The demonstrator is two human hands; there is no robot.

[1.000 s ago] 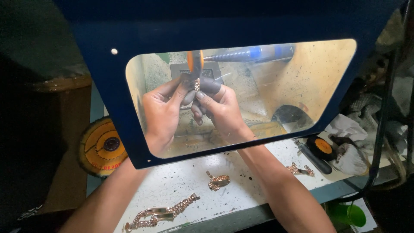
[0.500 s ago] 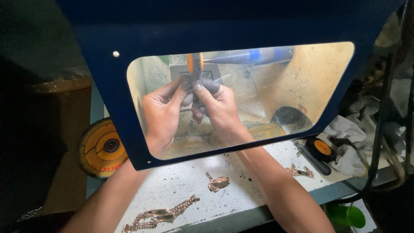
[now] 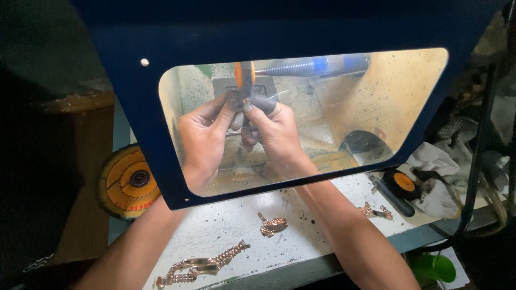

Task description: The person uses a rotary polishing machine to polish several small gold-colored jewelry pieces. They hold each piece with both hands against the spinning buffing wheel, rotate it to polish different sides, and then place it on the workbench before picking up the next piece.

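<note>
Behind the shield (image 3: pixel 129 107), left hand (image 3: pixel 201 142) and right hand (image 3: pixel 277 134) pinch a small gold piece (image 3: pixel 245 101) with closed fingertips against the orange wheel (image 3: pixel 244 75).

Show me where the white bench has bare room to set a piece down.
White bench: bare between the left forearm and small chain piece. Another patch lies between that piece and the right forearm. Crowded at the right: chain bit, dark-handled tool, rags.

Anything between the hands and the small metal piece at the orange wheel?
Nothing visible. The left hand and right hand pinch the small metal piece directly and hold it against the orange wheel. The clear window only sits between camera and hands.
</note>
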